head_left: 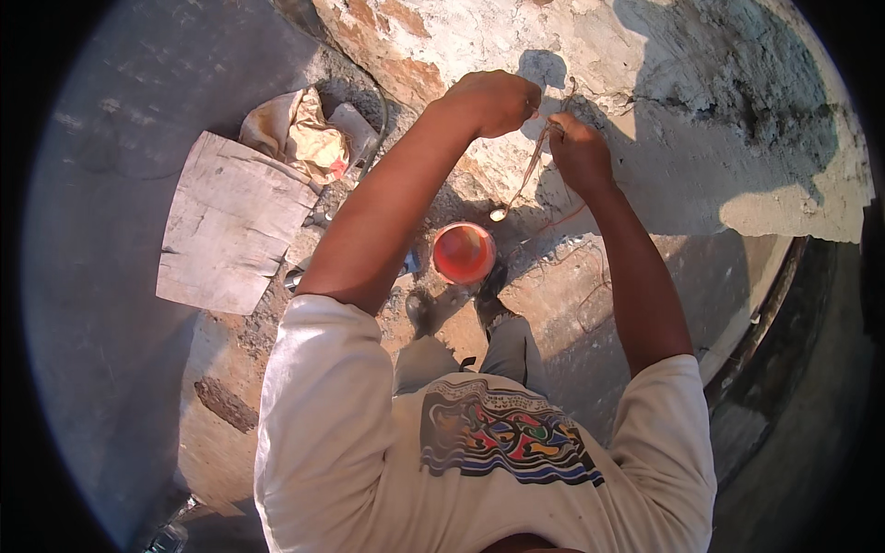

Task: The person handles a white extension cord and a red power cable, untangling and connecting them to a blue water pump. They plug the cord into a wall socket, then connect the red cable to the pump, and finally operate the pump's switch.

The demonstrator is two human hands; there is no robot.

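Both my arms stretch forward towards a rough plastered wall. My right hand point(581, 152) is closed, thumb and fingers pinching a bundle of thin brown cord point(532, 168). The strands hang slantwise from it to a small pale rounded piece point(499, 215) at their lower end. Just left of it, my left hand point(496, 103) is closed in a fist close to the top of the cord; whatever its fingers hold is hidden. Below the hanging end, a red bucket point(464, 274) stands by my feet.
To the left lie a worn pale board point(230, 221) and a crumpled beige sack point(295, 134). A dark hose or cable point(383, 120) runs beside the wall point(682, 147). Rubble point(263, 332) covers part of the ground, and a dark flat piece point(226, 404) lies at lower left.
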